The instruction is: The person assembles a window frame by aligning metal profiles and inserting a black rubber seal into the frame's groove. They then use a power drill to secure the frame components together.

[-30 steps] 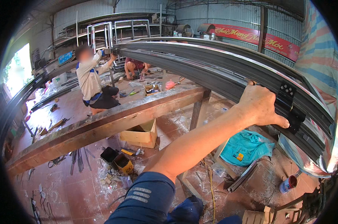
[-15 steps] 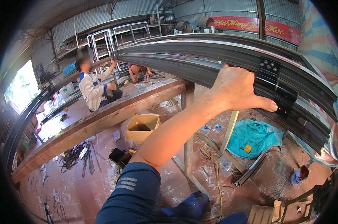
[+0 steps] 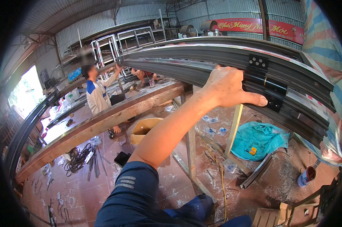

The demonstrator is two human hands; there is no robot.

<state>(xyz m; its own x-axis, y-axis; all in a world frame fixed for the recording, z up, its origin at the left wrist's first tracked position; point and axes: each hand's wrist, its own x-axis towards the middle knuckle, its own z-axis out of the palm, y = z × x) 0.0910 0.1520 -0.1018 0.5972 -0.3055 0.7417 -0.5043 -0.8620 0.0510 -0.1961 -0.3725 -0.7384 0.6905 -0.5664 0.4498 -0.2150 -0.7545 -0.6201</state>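
Observation:
My left hand (image 3: 225,87) is wrapped over a dark grey metal profile (image 3: 178,72) beside a black hinge (image 3: 267,81). Its thumb lies along the near side, just below the hinge barrel, while the other fingers curl over the far side and are mostly hidden. Screws show on the hinge's upper plate. The profile is one of several long dark frame lengths running from the right edge toward the back left. Nowhere in the picture does my right hand show.
A wooden beam (image 3: 103,128) on legs crosses the left. Beyond it a co-worker (image 3: 99,90) bends down, one hand near the floor. On the tiles lie a cardboard box (image 3: 142,130), a teal cloth (image 3: 254,142), a yellow cord (image 3: 222,185), dark cables (image 3: 78,160) and a can (image 3: 306,176).
My left hand and the hinged profile have shifted left in view, the grip staying the same. The co-worker has bent lower, with one hand now down by the floor behind the beam.

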